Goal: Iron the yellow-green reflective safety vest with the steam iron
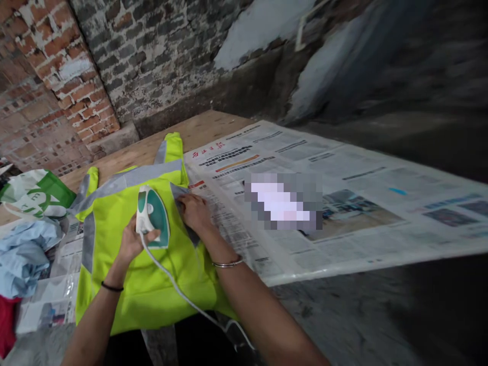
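Observation:
A neon-yellow vest [125,264] with grey bands lies spread over the near left part of the table. On its upper middle is a white and green iron [158,218], tilted so that its green face shows. My left hand [132,239] is closed around the iron's handle side. From the iron a white cord [171,279] runs down past my right forearm. My right hand [194,213] rests at the vest's right edge on a grey band, fingers bent onto the cloth; whether they pinch it is hard to make out.
Newspaper sheets [362,193] cover the wooden table [217,122]. A blurred-out pale object [282,201] lies on them to the right. At the left are a green and white bag [38,195], light blue cloth [26,254] and red cloth [7,325]. A brick wall [152,56] stands behind.

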### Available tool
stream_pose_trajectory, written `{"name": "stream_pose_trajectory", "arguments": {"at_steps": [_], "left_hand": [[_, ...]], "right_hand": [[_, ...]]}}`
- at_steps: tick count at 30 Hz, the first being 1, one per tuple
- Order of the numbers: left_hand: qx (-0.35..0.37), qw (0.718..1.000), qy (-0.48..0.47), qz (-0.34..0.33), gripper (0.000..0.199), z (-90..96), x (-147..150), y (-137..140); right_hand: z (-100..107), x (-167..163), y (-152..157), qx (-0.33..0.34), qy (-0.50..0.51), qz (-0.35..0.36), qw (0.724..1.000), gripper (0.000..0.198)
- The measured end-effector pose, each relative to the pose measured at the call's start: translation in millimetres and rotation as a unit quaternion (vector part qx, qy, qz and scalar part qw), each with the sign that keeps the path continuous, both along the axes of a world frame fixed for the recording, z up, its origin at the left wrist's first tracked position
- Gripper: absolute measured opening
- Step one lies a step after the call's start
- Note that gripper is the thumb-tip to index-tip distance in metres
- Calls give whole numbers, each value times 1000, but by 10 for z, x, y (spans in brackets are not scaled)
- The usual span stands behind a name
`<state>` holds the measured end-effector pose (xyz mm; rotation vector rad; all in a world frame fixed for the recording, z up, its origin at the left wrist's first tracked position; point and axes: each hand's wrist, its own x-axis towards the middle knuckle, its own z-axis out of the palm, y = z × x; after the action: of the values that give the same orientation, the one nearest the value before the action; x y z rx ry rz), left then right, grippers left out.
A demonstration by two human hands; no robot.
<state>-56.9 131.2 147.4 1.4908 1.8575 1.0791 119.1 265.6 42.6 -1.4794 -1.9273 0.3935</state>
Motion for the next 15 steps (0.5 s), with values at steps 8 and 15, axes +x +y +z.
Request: {"name": "stream_pose_trajectory", "arguments": {"at_steps": [8,15], "left_hand": [[20,999,-28,13,64,-18,70,859],[18,1000,-3,-7,62,-16,185,42]], "right_hand": [[9,36,18,-8,-21,-49,999,36],[48,43,32,-27,-8,-40,999,37]]}}
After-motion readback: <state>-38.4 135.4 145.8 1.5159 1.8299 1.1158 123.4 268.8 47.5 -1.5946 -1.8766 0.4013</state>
